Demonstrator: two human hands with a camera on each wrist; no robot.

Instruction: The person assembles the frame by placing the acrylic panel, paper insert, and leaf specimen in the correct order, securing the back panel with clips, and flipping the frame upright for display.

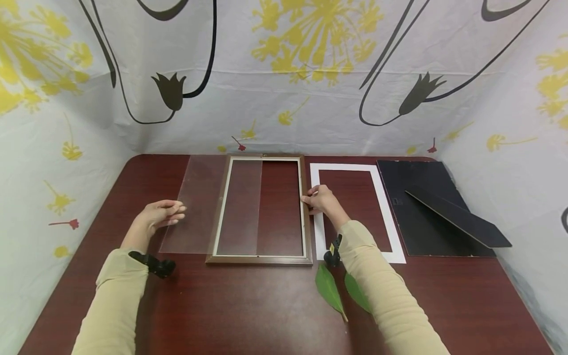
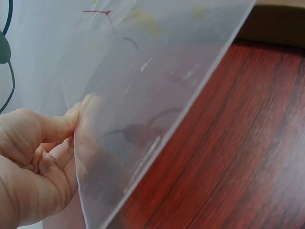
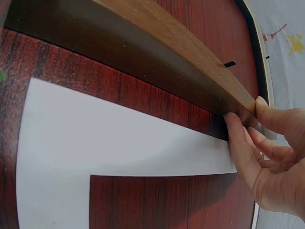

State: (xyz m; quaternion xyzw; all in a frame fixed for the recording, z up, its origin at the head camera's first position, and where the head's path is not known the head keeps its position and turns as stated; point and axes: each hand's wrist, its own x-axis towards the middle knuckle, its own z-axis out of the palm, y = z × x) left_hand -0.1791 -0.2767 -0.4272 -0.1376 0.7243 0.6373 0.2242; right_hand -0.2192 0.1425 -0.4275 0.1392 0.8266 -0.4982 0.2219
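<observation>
My left hand (image 1: 157, 219) pinches the left edge of a clear plastic sheet (image 1: 195, 207) between thumb and fingers. In the left wrist view the sheet (image 2: 143, 95) stands tilted above the red-brown table, its long edge slanting across. Its right part overlaps the opening of a wooden picture frame (image 1: 308, 231) lying on the table. At the frame's right side is my right hand (image 1: 323, 202), thumb on top and fingers against the outer side, holding it. Close under those fingers lies a white mat board (image 3: 95, 124) with a rectangular cut-out.
A black backing board (image 1: 426, 172) with its easel stand (image 1: 461, 219) raised lies at the right. Two green leaves (image 1: 328, 290) rest near the right forearm, one partly covered by the sleeve. Patterned white cloth (image 1: 275, 108) rises behind the table (image 1: 230, 305) and at both sides.
</observation>
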